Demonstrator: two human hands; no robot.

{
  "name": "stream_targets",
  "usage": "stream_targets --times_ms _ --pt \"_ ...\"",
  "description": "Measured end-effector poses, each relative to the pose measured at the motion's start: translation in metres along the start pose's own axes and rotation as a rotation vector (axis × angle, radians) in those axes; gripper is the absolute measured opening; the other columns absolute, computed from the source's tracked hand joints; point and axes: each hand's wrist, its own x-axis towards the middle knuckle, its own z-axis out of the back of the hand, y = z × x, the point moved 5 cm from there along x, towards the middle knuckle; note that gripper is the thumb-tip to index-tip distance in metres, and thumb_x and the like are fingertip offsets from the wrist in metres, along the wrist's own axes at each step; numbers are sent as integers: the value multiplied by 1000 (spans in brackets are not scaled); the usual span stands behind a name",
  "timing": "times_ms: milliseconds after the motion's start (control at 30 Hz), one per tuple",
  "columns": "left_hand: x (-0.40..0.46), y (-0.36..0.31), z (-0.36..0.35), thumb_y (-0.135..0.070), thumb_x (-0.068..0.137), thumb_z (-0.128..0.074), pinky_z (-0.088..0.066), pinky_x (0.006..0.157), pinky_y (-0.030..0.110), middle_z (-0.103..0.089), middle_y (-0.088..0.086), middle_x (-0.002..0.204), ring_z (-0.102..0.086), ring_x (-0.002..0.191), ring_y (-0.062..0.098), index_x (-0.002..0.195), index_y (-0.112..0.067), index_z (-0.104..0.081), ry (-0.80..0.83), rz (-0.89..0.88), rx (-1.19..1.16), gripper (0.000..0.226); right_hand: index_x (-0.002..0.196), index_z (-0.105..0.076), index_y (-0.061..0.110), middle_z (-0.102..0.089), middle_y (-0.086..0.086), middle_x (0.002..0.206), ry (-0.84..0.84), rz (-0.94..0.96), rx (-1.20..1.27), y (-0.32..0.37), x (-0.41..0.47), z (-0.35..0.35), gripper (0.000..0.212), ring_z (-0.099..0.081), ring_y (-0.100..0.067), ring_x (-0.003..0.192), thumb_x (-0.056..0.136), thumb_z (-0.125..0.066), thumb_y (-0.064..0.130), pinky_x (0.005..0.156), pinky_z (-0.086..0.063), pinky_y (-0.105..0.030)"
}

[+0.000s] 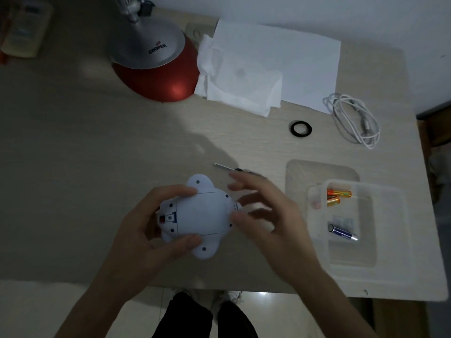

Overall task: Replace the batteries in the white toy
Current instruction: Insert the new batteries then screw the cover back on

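The white toy lies underside up near the table's front edge, its flat cover panel facing me. My left hand grips its left end, thumb below and fingers on top. My right hand hovers at the toy's right end, fingers spread, fingertips touching or nearly touching the edge; it is blurred. In a clear plastic tray to the right lie two orange batteries and a blue-silver battery. A thin screwdriver lies just beyond my right hand.
A red and silver lamp base stands at the back. White tissue and paper lie beside it. A black ring and a coiled white cable sit at the right. The table's front edge is close to me.
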Motion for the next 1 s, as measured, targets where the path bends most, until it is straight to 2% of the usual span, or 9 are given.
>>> stream_targets --times_ms 100,167,233,433,633,1000 --pt "1 1 1 -35 68 -82 -61 73 23 -63 -13 121 -68 107 11 114 -47 -67 -11 -12 17 50 127 -68 30 -69 10 117 -122 49 -256 -7 20 25 39 -67 -13 97 90 -75 19 73 -58 -32" --pt "2 1 2 -34 67 -82 -60 72 20 -63 -13 120 -68 106 10 113 -46 -67 -17 -17 8 49 129 -66 30 -67 11 118 -149 93 -437 -11 30 32 38 -65 -9 96 92 -72 25 73 -57 -33" --pt "2 2 2 -34 67 -82 -59 72 20 -63 -13 120 -68 106 9 113 -45 -67 -16 -19 9 49 131 -64 31 -65 10 119 -152 101 -510 -16 37 35 40 -63 -8 97 91 -70 31 74 -57 -34" --pt "5 3 5 -34 68 -81 -61 70 21 -64 -17 118 -68 103 6 114 -46 -66 -22 -27 37 50 131 -64 31 -65 11 118 -151 119 -534 -18 41 35 41 -61 -7 97 90 -68 35 75 -54 -28" --pt "7 4 3 -36 66 -82 -62 67 24 -65 -18 116 -69 100 8 113 -48 -67 -29 -11 36 51 130 -63 35 -64 14 119 -163 117 -538 -17 37 42 42 -61 -5 98 90 -72 29 70 -53 -22" --pt "15 9 -2 -41 66 -81 -61 73 20 -65 -18 120 -68 107 7 115 -47 -65 -5 -60 141 52 130 -65 30 -66 12 121 -189 119 -484 -8 26 57 42 -62 -8 100 89 -76 26 70 -53 -24"
